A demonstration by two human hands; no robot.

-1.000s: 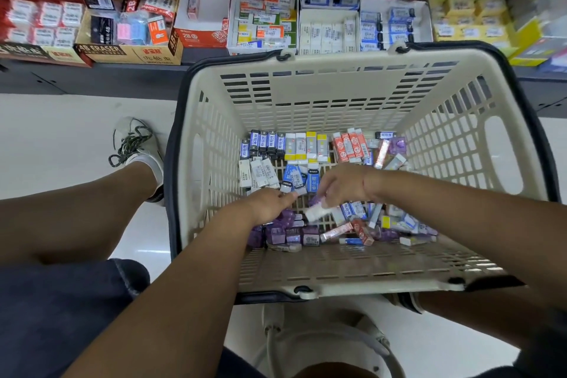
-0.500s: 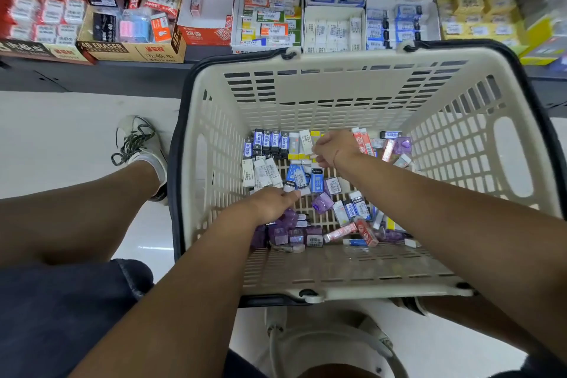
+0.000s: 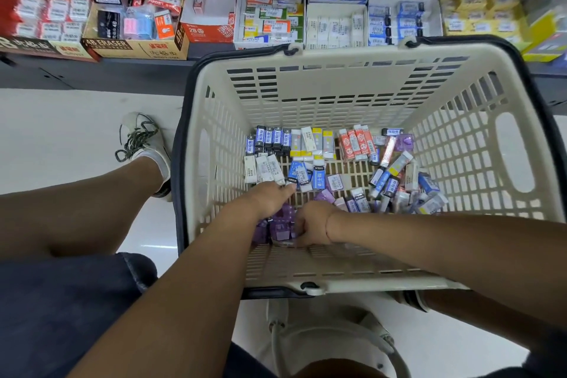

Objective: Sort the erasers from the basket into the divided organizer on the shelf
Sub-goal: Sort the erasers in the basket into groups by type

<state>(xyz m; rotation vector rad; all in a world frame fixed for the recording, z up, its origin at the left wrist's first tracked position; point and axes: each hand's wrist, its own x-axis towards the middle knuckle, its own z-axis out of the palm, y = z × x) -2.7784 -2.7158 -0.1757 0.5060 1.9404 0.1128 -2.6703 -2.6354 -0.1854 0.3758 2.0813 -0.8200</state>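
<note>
The cream basket (image 3: 346, 92) stands in front of me, tilted toward the shelf. On its floor lie rows of sorted erasers: dark blue (image 3: 270, 139), yellow-white (image 3: 313, 143), red (image 3: 357, 143), white (image 3: 264, 167) and blue (image 3: 305, 176). A loose heap of erasers (image 3: 399, 184) lies at the right. My left hand (image 3: 270, 199) rests on a block of purple erasers (image 3: 282, 224) with its fingers fairly straight. My right hand (image 3: 313, 224) is curled against that block's right side, fingertips on a purple eraser. The divided organizer (image 3: 337, 24) stands on the shelf behind the basket.
Cardboard eraser display boxes (image 3: 135, 24) line the dark shelf (image 3: 92, 74) left of the organizer, and yellow boxes (image 3: 481, 9) stand at the right. My left leg and shoe (image 3: 144, 144) rest on the white floor beside the basket. A white stool (image 3: 331, 341) is below me.
My right hand carried a white eraser up to the far yellow-white row, left it there, then came back down to the purple block. My left hand stayed on the purple erasers.
</note>
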